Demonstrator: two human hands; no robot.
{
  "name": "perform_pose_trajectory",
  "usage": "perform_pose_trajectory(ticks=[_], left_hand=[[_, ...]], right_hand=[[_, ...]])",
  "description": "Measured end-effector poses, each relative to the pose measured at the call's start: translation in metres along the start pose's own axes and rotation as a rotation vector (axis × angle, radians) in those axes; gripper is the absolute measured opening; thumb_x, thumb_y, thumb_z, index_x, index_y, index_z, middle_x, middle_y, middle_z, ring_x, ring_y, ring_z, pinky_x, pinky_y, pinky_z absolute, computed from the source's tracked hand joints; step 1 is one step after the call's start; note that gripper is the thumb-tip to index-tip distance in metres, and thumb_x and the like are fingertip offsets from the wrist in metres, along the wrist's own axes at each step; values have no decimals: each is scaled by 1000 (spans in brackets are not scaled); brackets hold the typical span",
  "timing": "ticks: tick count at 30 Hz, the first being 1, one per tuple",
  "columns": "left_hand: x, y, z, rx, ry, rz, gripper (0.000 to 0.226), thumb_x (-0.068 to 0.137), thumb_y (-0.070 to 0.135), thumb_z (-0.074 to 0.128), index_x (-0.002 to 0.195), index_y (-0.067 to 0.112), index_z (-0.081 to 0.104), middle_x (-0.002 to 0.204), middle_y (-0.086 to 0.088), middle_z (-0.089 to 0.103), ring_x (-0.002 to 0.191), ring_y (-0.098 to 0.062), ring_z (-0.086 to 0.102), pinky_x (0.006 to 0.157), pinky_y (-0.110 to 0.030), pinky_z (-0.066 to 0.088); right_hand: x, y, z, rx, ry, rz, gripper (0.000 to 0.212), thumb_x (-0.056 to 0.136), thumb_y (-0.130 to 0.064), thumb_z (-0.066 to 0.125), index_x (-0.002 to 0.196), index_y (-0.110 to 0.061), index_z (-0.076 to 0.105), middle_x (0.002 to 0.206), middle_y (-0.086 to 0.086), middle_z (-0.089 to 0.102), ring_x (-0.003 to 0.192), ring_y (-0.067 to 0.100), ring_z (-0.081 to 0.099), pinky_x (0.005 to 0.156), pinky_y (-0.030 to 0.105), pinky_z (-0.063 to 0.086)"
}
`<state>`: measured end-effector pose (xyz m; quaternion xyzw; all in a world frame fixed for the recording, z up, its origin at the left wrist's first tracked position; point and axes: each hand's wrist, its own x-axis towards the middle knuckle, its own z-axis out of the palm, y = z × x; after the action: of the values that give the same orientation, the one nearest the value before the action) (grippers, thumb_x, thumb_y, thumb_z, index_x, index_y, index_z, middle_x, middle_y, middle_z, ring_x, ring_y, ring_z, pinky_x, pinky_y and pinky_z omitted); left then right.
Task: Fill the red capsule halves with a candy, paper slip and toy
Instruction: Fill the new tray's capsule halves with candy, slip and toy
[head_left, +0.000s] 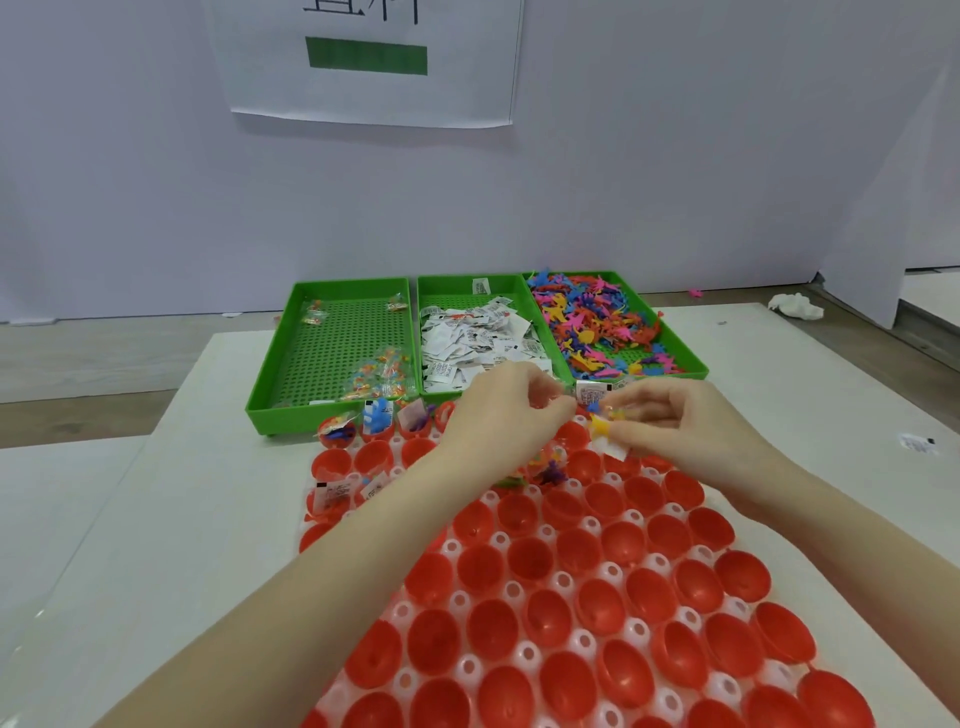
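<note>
Table (156, 519): we see a white top carrying everything below.
Rack (636, 631): we see a white moulded holder, its sockets in staggered rows, lying in front of the bins.
Halves (540, 558): glossy red open cups, one per socket; we find most near ones hollow, while a few in the far left rows hold slips, candy packets and toys.
Bins (270, 364): three green perforated trays side by side at the far edge of the rack.
Candy (376, 371): clear packets of coloured bits, few, in the left bin.
Slips (478, 338): small white printed papers heaped in the middle bin.
Toys (597, 322): we see a tangle of pink, blue, orange and yellow figures in the right bin.
Left hand (506, 410): over the far rows, fingertips pinched together; what they grip we cannot tell.
Right hand (670, 415): just beside the left, fingers curled on a slip, a yellow toy and a clear packet.
</note>
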<state>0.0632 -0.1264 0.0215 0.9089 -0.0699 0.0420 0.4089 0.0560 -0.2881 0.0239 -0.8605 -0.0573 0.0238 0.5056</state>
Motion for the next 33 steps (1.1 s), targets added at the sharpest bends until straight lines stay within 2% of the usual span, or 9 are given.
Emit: perform_pose_trajectory(ticks=[3, 7, 11, 14, 20, 23, 26, 28, 33], left_hand=[[-4, -5, -7, 80, 44, 63, 17, 89, 28, 56, 95, 17, 68, 83, 8, 62, 87, -14, 61, 84, -32, 47], [-9, -9, -8, 354, -70, 226, 21, 89, 30, 54, 100, 24, 70, 101, 5, 69, 102, -18, 58, 93, -34, 39], [-11, -13, -3, 478, -109, 290, 24, 91, 34, 52, 109, 29, 67, 106, 5, 66, 105, -19, 54, 90, -31, 30], [-11, -13, -4, 447, -83, 296, 24, 90, 35, 52, 106, 28, 68, 104, 5, 67, 104, -19, 55, 91, -32, 33], [-14, -12, -27, 194, 119, 295, 17, 88, 26, 59, 90, 18, 73, 90, 6, 70, 92, -15, 61, 90, -38, 43], [-13, -20, -50, 50, 247, 254, 13, 87, 25, 61, 87, 18, 72, 81, 14, 65, 74, 3, 59, 78, -29, 48], [-7, -34, -72, -46, 360, 189, 9, 87, 26, 61, 85, 23, 69, 77, 17, 64, 70, 7, 56, 70, -13, 44], [-4, -47, -85, -73, 420, 145, 7, 86, 25, 63, 81, 26, 68, 74, 17, 63, 71, 4, 57, 67, -9, 41], [8, -90, -111, -33, 488, -19, 6, 86, 22, 64, 81, 20, 68, 72, 8, 63, 68, -1, 55, 64, -17, 38]], right_hand=[[3, 5, 1, -214, -38, -66, 16, 75, -3, 71, 86, -13, 64, 66, 2, 64, 61, 12, 59, 64, 19, 47], [7, 1, 5, -348, -66, -172, 20, 71, -6, 71, 77, -24, 67, 68, -8, 60, 58, 2, 56, 59, 12, 46], [11, -3, 13, -570, -163, -283, 28, 75, -9, 66, 100, -19, 71, 71, -11, 58, 58, 0, 49, 62, 15, 37], [16, -3, 18, -659, -190, -306, 36, 74, -8, 64, 108, -20, 65, 75, -9, 60, 58, -5, 45, 65, 10, 29], [21, -7, 9, -692, -266, -273, 14, 77, -17, 73, 90, -22, 75, 72, -17, 57, 63, -5, 51, 62, 9, 39], [23, -7, 11, -761, -306, -292, 15, 83, -17, 68, 96, -18, 74, 80, -14, 62, 75, 2, 56, 74, 11, 39], [24, -9, 18, -913, -305, -316, 17, 86, -13, 60, 96, -14, 73, 94, -2, 70, 91, 13, 60, 90, 29, 45], [23, -8, 20, -955, -295, -340, 17, 85, -12, 57, 93, -12, 71, 91, 2, 69, 88, 16, 60, 86, 36, 49], [20, -12, 11, -912, -249, -344, 33, 82, -29, 61, 115, -31, 59, 82, -17, 59, 81, 6, 52, 74, 24, 44]])
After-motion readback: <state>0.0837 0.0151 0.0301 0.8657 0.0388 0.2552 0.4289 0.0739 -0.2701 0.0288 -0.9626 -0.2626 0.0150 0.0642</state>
